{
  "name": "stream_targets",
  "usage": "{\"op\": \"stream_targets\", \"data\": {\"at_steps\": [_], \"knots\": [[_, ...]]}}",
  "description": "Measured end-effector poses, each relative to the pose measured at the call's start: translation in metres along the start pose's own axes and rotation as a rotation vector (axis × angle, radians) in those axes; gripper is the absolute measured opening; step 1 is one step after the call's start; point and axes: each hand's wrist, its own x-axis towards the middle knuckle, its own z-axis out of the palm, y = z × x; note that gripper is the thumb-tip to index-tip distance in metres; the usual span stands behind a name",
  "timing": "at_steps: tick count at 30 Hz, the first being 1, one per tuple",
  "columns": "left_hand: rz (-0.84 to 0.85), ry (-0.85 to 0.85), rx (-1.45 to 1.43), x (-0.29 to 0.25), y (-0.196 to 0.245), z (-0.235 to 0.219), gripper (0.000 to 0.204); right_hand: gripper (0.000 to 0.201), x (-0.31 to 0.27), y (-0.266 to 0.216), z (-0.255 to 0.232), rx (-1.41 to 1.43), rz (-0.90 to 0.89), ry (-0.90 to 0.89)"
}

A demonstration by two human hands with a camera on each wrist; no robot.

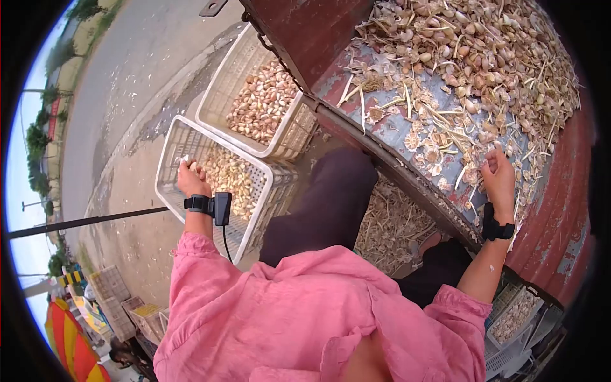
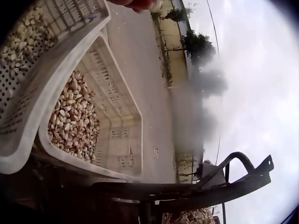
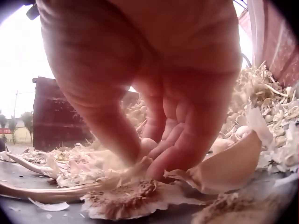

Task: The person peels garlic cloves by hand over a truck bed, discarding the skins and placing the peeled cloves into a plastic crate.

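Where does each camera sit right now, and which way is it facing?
Head: looks down on both arms, left hand over the near crate, right hand on the garlic pile.
Left wrist: looks past a fingertip at both crates, far crate, and road; shares crates with head.
Right wrist: close under fingers pinching a clove.

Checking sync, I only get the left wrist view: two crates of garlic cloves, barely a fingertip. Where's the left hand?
Observer: The left hand is over the nearer crate, fingers curled on something pale.
Operator: And the right hand?
Observer: The right hand is on the garlic pile on the truck bed.
Operator: Grip closed?
Observer: Right wrist view shows its fingers curled round a clove among husks.
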Motion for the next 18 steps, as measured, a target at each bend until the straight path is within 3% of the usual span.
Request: {"op": "stream_targets", "data": {"at_steps": [2,4,6,7,8,10,12,14,15,18], "knots": [[0.004,0.186,0.144,0.018,-0.002,-0.014,0.025,0.018,0.005,0.013,0.000,0.469,0.219,0.045],[-0.005,-0.009,0.251,0.064,-0.024,-0.060,0.033,0.020,-0.001,-0.019,-0.018,0.676,0.157,0.064],[-0.368,-0.224,0.257,0.069,-0.024,-0.064,0.093,0.019,-0.007,-0.040,-0.033,0.871,0.122,0.067],[-0.301,-0.069,0.368,0.052,-0.016,-0.047,0.093,0.017,-0.010,-0.046,-0.036,0.981,0.054,0.024],[-0.243,-0.067,0.445,0.044,-0.012,-0.035,0.089,0.016,-0.013,-0.049,-0.035,1.048,0.056,0.026],[0.164,-0.107,0.685,0.005,-0.009,0.014,0.070,0.016,-0.018,-0.063,-0.034,1.141,-0.047,0.064],[0.134,-0.620,0.427,-0.099,0.017,0.094,0.049,0.015,-0.023,-0.073,-0.028,1.137,-0.119,0.108],[-0.081,-1.021,0.238,-0.202,0.024,0.159,0.041,0.017,-0.024,-0.083,-0.018,1.061,-0.200,0.230],[-0.296,-1.269,0.128,-0.245,0.028,0.183,0.038,0.017,-0.025,-0.087,-0.015,0.914,-0.260,0.339],[-0.969,-1.667,-0.061,-0.321,-0.002,0.239,0.032,0.017,-0.029,-0.096,-0.014,0.623,-0.351,0.539]]}}
